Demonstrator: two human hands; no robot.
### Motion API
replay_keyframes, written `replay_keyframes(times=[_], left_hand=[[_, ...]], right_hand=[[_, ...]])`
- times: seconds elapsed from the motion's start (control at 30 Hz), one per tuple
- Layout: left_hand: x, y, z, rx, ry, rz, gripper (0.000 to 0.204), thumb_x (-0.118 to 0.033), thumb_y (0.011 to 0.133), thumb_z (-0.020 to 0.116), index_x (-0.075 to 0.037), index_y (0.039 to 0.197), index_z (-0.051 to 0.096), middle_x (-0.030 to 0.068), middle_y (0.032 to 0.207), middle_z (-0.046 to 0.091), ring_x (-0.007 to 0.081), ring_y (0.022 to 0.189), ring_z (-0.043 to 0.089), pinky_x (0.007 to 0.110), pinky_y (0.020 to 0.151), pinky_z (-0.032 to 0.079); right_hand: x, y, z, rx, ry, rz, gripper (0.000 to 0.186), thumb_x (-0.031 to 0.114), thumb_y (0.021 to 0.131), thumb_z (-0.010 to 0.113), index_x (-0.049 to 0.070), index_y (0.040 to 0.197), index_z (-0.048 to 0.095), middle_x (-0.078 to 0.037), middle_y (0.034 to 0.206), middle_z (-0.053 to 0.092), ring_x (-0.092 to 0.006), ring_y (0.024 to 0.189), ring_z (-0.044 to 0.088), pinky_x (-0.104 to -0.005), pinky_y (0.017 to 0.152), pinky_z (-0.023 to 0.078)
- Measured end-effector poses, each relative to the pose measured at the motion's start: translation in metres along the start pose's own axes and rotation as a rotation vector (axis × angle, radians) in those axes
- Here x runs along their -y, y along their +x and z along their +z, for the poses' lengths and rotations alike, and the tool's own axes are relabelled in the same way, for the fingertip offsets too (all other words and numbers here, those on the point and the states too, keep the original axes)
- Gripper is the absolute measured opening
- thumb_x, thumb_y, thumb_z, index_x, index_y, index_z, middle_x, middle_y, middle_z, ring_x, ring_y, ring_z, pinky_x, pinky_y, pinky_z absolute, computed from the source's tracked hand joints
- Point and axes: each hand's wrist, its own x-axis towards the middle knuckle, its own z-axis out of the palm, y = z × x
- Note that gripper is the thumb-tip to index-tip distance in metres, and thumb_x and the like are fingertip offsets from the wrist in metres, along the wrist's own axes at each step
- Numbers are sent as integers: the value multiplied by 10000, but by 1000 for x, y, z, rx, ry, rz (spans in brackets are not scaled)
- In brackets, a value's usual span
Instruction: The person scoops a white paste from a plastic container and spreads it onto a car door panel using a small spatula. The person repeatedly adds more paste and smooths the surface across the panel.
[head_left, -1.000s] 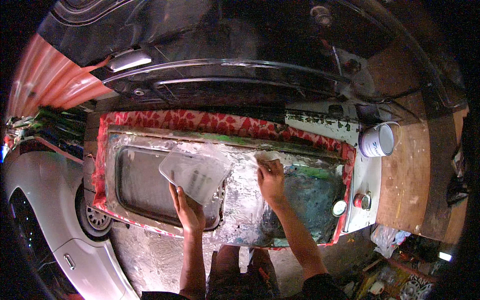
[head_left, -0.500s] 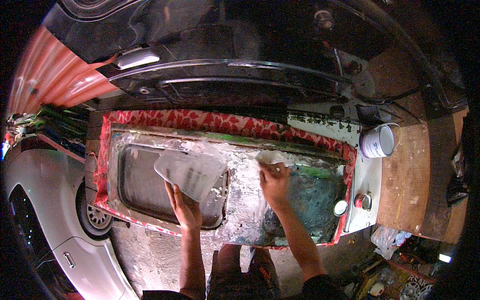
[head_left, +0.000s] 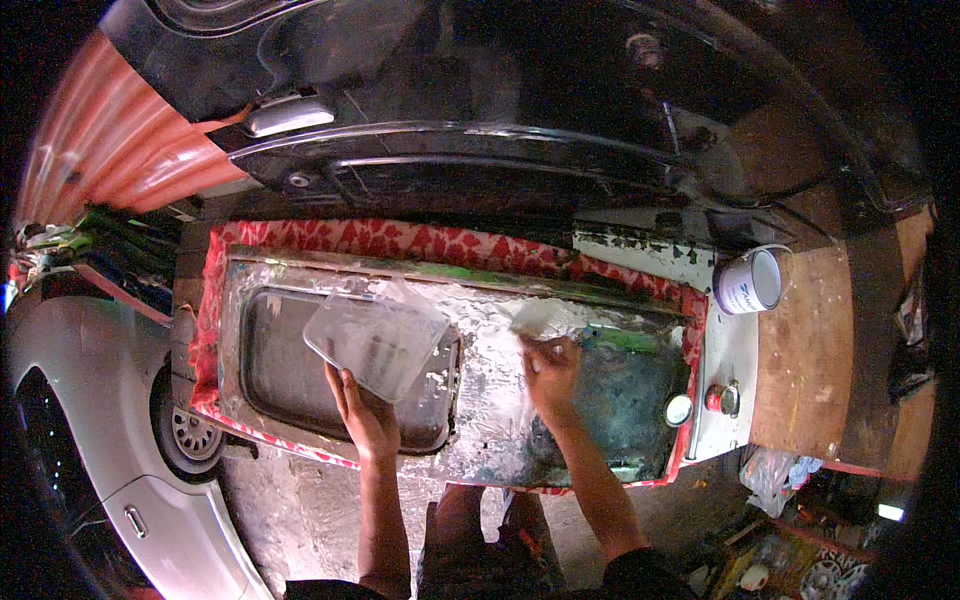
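Note:
My left hand (head_left: 370,425) supports a clear plastic container (head_left: 375,340) from its near side, tilted above the dark window recess of a panel. Whitish residue shows on its walls. In my right hand (head_left: 552,380), a small greyish flat piece like a putty spreader (head_left: 538,322) is pinched between the fingers, blurred at its edge. It is over the pale smeared patch (head_left: 492,370) in the middle of the panel. That panel, seemingly a vehicle door (head_left: 620,440), has bluish-grey and green areas on its right half.
Red-and-white patterned cloth (head_left: 385,237) lies under the panel. On the right stand a paint can (head_left: 750,282), a small red tin (head_left: 722,398) and a round lid (head_left: 679,410). A black vehicle body (head_left: 450,80) spans the far side; a silver car (head_left: 110,420) is at left.
My right hand has dipped slightly nearer me, and the flat piece has turned a little. My left hand keeps the container almost in place. The whole view has shifted slightly.

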Motion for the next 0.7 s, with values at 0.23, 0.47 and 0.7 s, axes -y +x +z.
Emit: replay_keyframes(times=[0.23, 0.47, 0.7], left_hand=[[5, -5, 1, 50, -42, -14, 627, -280, 1033, 483, -173, 1578, 192, 112, 1555, 336, 315, 1384, 410, 468, 1095, 400], [-1, -17, 7, 53, 6, -8, 620, -293, 1039, 470, -182, 1579, 185, 117, 1550, 340, 317, 1383, 411, 473, 1082, 417], [11, -30, -2, 5, 18, 13, 629, -312, 1040, 465, -177, 1581, 176, 121, 1567, 316, 322, 1383, 409, 472, 1096, 398]], right_hand=[[19, -36, 2, 172, 288, -101, 305, 1, 776, 706, 117, 1057, 726, -78, 924, 690, -278, 900, 619, -390, 809, 499], [-52, 6, -17, -175, -13, 121, 266, -3, 781, 694, 86, 1031, 711, -139, 972, 688, -361, 935, 629, -464, 841, 498], [-9, -54, 4, 206, 235, -279, 309, 31, 794, 705, 96, 1096, 687, -114, 1018, 688, -322, 945, 637, -452, 868, 503]])
